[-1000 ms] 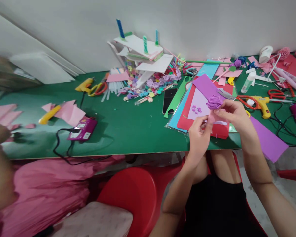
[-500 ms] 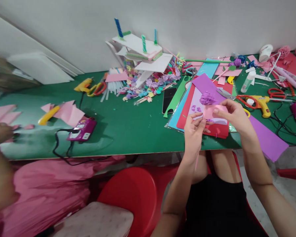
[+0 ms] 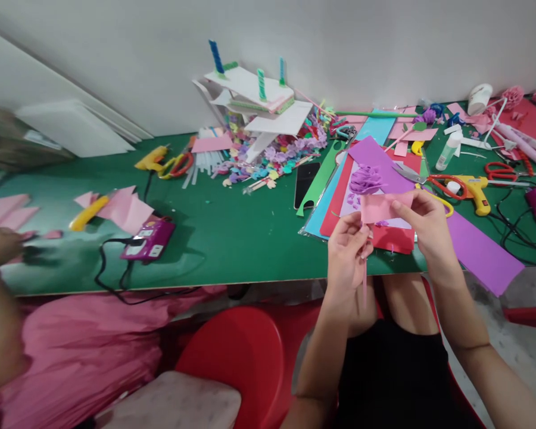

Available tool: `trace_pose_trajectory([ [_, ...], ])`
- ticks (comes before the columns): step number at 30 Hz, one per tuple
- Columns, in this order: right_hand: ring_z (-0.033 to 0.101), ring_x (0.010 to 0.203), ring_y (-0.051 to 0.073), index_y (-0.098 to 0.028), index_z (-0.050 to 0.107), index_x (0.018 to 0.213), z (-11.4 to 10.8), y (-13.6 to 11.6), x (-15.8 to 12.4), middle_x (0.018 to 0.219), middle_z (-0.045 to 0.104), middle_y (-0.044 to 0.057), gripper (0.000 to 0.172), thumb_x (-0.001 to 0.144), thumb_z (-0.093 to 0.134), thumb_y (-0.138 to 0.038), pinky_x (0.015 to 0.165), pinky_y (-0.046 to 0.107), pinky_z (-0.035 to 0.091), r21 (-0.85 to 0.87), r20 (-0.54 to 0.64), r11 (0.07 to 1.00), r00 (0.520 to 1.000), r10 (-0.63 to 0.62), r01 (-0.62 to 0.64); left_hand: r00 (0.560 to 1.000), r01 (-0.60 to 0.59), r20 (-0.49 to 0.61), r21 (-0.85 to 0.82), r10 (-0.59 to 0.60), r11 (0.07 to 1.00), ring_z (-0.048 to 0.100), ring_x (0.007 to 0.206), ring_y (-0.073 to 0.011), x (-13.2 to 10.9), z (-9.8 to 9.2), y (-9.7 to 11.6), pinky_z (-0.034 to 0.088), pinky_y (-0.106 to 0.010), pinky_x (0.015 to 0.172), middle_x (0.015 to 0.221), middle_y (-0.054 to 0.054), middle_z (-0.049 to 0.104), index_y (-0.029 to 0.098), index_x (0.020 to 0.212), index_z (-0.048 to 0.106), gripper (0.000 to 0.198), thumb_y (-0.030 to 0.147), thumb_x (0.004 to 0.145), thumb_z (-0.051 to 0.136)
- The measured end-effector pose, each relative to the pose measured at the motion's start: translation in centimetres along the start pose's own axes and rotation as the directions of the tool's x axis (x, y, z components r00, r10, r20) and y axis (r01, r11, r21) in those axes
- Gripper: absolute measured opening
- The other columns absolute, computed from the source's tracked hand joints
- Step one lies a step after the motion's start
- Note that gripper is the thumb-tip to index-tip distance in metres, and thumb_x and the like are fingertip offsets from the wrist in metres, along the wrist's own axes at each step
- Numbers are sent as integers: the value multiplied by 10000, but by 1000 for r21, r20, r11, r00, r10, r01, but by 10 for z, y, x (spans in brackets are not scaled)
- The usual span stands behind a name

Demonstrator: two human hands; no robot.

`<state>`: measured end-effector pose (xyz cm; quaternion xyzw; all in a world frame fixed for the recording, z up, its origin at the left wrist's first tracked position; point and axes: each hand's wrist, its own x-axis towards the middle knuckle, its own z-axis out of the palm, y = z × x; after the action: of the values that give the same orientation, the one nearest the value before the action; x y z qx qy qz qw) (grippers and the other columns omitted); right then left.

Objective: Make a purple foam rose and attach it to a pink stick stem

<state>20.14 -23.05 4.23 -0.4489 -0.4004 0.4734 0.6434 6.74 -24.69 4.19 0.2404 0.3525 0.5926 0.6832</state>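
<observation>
My left hand (image 3: 347, 247) is closed around a thin pink stem (image 3: 364, 289), whose lower end hangs below the fingers. A ruffled purple paper flower (image 3: 366, 179) shows just above this hand; its join to the stem is hidden. Between both hands stretches a pink paper strip (image 3: 379, 208), its left end against the stem. My right hand (image 3: 424, 217) pinches the strip's right end between thumb and fingers. Beneath them lie a lilac sheet (image 3: 346, 205) with small purple scraps, red sheets (image 3: 395, 241) and a purple sheet (image 3: 373, 152).
Orange-handled scissors (image 3: 446, 185), a yellow glue gun (image 3: 476, 193) and a glue bottle (image 3: 449, 149) lie to the right. A phone (image 3: 304, 185) is left of the sheets. At far left another person's hand (image 3: 0, 244) works near a purple power box (image 3: 149, 238).
The pink strip is now pulled out longer and flatter between my hands. The purple flower and my left hand have shifted slightly left, and more of the stem shows below.
</observation>
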Motion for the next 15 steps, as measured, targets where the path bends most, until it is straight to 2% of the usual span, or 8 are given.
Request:
trace_pose_trajectory([
  [6,575,600,107,-217,611,648,2,4,-2,611,623,-51,241,675,799,-366,615,257,476,-22,2,1000,1000,6,-6,999,26,-35,-31,-27,999,544,510,-30,1,0,0,271,-67,324,643,48,603,184,831,663,321,150,560,831],
  [15,551,594,85,-205,614,654,2,15,-7,625,619,-58,209,672,795,-308,619,237,451,1,-23,999,999,36,-36,994,110,24,-95,-108,989,469,477,-13,5,-1,-1,198,-63,307,597,57,533,187,793,672,276,122,562,809],
])
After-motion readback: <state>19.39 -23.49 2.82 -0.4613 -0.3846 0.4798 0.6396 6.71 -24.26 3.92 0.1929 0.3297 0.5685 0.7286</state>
